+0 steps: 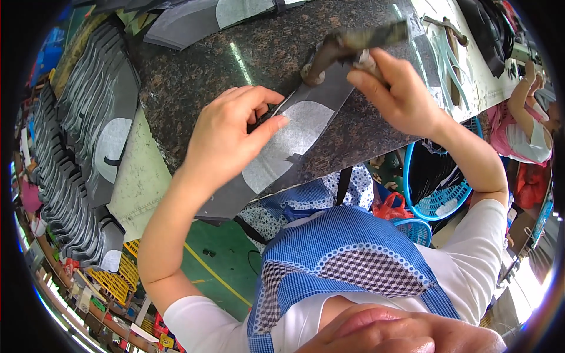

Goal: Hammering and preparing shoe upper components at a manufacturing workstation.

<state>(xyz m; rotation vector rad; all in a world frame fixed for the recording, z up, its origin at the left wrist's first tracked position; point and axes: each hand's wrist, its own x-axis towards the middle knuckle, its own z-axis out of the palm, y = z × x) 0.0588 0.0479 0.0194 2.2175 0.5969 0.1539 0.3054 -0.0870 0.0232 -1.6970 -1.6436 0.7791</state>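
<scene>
In my right hand (406, 97) is a hammer (335, 53), held by a whitish wrapped grip; part of its head is blurred. Its round face is down at the far end of a long dark grey panel (223, 200), which lies slantwise over the dark speckled slab (194, 82). A white meshed patch (300, 126) covers the panel's middle. My left hand (223, 132) rests at the panel's left edge, thumb and fingers closed around a small dark thing with a thin pale edge. I cannot make out what that is.
Stacked dark panels (97, 94) fan out along the left, and more grey panels (182, 26) lie at the back. Another hammer (453, 35) and pale strips (441, 65) lie to the right. Below the slab's right edge stands a blue basket (435, 209). Another person (524, 129) sits at far right.
</scene>
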